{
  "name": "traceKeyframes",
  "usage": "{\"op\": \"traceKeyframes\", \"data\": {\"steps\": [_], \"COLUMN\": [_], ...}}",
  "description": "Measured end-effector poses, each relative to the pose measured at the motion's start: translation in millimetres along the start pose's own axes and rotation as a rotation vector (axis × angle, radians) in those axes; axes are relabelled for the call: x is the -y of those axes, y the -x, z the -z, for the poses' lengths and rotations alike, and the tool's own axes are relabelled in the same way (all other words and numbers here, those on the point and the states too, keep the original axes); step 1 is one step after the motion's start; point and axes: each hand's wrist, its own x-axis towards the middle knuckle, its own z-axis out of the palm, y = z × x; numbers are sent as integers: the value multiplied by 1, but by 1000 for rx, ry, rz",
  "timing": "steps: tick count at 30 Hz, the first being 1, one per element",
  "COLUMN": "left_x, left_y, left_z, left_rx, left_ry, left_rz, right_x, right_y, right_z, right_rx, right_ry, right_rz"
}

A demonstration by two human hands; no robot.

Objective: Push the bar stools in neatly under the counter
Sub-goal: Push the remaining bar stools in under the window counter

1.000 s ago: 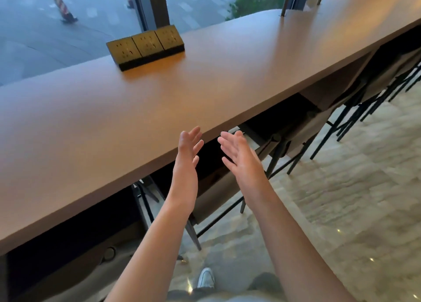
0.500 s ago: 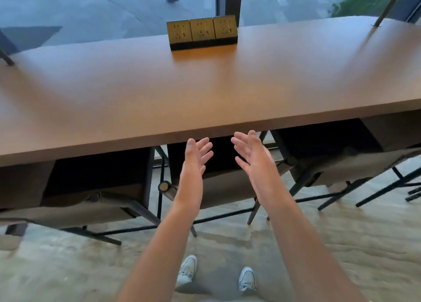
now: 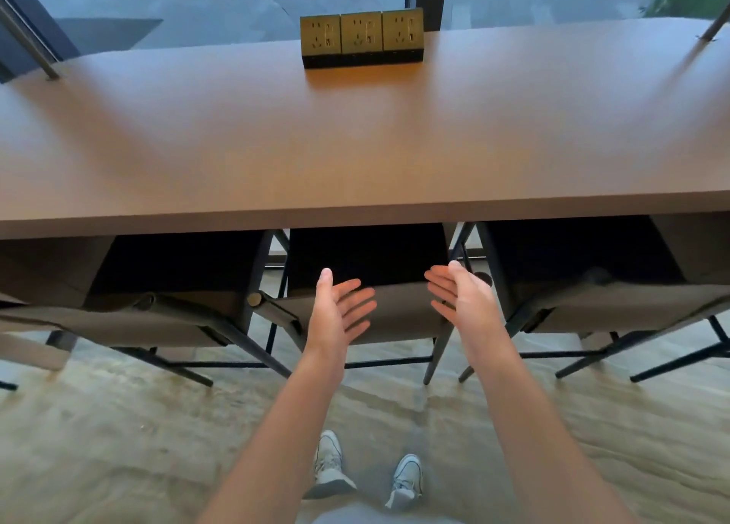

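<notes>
Both hands — left hand (image 3: 335,310), right hand (image 3: 462,298) — fingers spread and empty, hover just short of the middle stool (image 3: 395,310), likely about to press it under the tabletop (image 3: 355,148).

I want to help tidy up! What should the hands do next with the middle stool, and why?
Probably bring both open hands down onto the middle stool and push it in. The left hand and right hand hover over its back, holding nothing, and its back sits out from the counter edge.
</notes>
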Motion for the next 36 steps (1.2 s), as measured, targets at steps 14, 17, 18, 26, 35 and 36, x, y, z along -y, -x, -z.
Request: {"op": "traceKeyframes", "data": {"steps": [14, 17, 18, 26, 35, 36], "left_x": [17, 19, 19, 23, 27, 28], "left_y": [-39, -49, -51, -54, -50, -50], "left_z": [-35, -39, -39, -38, -36, -36], "left_rx": [-115, -94, -83, -1, 21, 21], "left_ry": [79, 242, 291, 312, 323, 325], "left_rz": [246, 249, 255, 227, 199, 195], "right_x": [-29, -29, -28, -32, -40, -39], "right_y": [-52, -59, -60, -68, -71, -71], "right_z": [52, 51, 52, 52, 55, 54], "right_rx": [-102, -91, -88, -101, -88, -93], "right_ry": [-77, -94, -89, -45, 72, 80], "right_rz": [-367, -393, -401, -157, -28, -20]}}
